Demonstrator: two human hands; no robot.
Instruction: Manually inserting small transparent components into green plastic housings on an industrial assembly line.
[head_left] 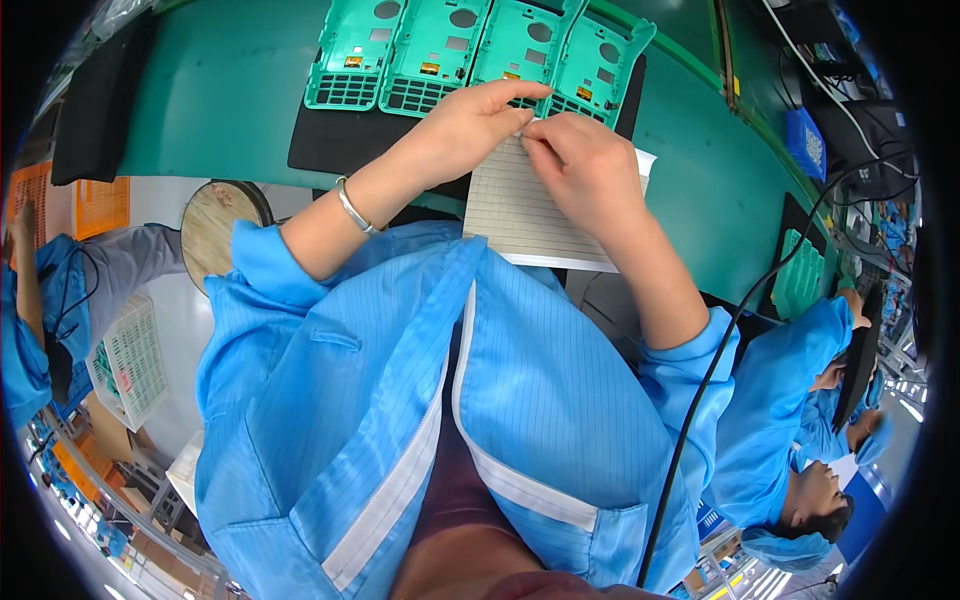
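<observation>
My left hand (462, 135) reaches in over the nearest green plastic housings, its index finger stretched out and apart from the thumb. Its thumb tip meets the fingertips of my right hand (588, 172), which are pinched together. Whatever small piece sits between them is too small to make out. Beneath my right hand lies a pale sheet (515, 205) marked with close rows of lines, with a white edge. Beyond my hands, several green plastic housings stand side by side, among them a left one (350, 55) and a right one (603, 70), each with a grille and a round hole.
The housings rest on a black mat (335, 140) on the green worktable (225, 90). A round stool (225, 225) and a white crate (132, 360) are at the left. A black cable (690, 410) crosses the right side. A co-worker in blue (770, 420) works there, near another green part (800, 275).
</observation>
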